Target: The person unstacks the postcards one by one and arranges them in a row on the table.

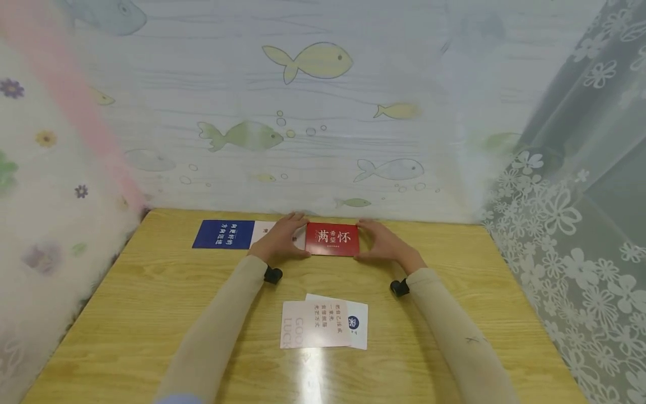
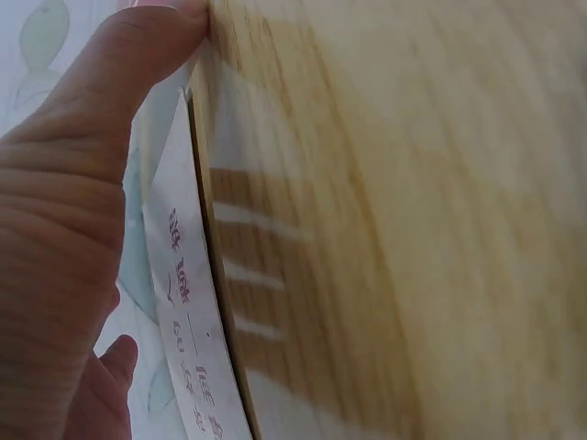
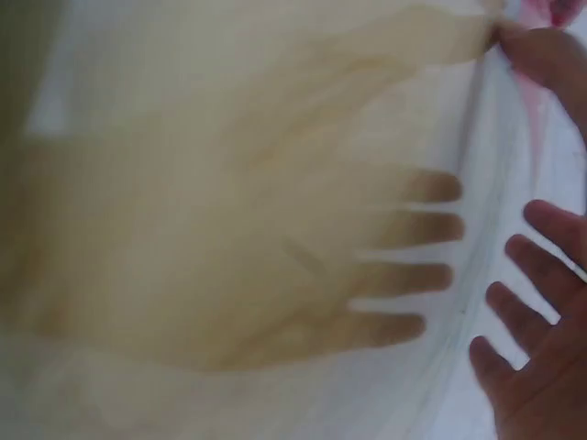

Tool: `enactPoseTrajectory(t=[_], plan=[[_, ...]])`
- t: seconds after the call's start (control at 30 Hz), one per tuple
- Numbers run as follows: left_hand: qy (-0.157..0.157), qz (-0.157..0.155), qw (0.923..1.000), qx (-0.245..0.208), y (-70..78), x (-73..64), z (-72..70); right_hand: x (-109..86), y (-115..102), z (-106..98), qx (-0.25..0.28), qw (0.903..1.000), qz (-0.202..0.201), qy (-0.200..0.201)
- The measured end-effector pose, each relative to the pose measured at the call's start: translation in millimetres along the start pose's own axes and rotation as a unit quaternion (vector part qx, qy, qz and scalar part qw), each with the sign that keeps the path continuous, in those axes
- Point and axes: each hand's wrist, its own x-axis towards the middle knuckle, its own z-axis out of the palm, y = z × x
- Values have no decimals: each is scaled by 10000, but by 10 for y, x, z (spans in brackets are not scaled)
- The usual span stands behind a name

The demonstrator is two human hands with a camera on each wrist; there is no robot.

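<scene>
A red card [image 1: 332,239] with white characters lies near the table's back edge, between both hands. My left hand [image 1: 284,237] holds its left side, with thumb and fingers at the two left corners. At the right corners, the thumb and a finger of my right hand [image 1: 386,242] hold the other side; its remaining fingers spread apart in the right wrist view. A white card [image 2: 188,284] with printed text lies beneath my left hand, partly hidden by it. Beside that, farther left, is a blue card [image 1: 224,234] with white characters.
Nearer the front of the wooden table [image 1: 444,359], a pale pink card [image 1: 308,331] overlaps a white card with a blue round mark [image 1: 359,324]. A fish-print curtain [image 1: 323,140] hangs behind the table; white lace [image 1: 565,247] hangs at the right.
</scene>
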Motion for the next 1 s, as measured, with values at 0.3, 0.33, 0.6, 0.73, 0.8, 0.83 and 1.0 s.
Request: enactPoseTrajectory(t=[0.3, 0.33, 0.6, 0.73, 0.8, 0.83, 1.0], plan=[[-226, -70, 9994, 263, 1, 35, -15, 44, -40, -31, -352, 9958, 179, -823], [-264, -87, 9993, 257, 6, 33, -18, 44, -43, -31, -356, 9954, 214, -866], [-370, -131, 9990, 233, 18, 6, -35, 51, -75, -65, -237, 9941, 329, -1001], [-406, -192, 9987, 243, 24, 8, -47, 64, -85, -77, -230, 9938, 383, -1020], [-422, -206, 9986, 243, 29, 9, -52, 73, -82, -69, -246, 9935, 404, -1039], [-445, -216, 9985, 253, 31, 11, -54, 78, -79, -61, -263, 9932, 415, -1053], [-511, -281, 9979, 281, 29, 9, -55, 87, -72, -28, -356, 9924, 456, -1089]])
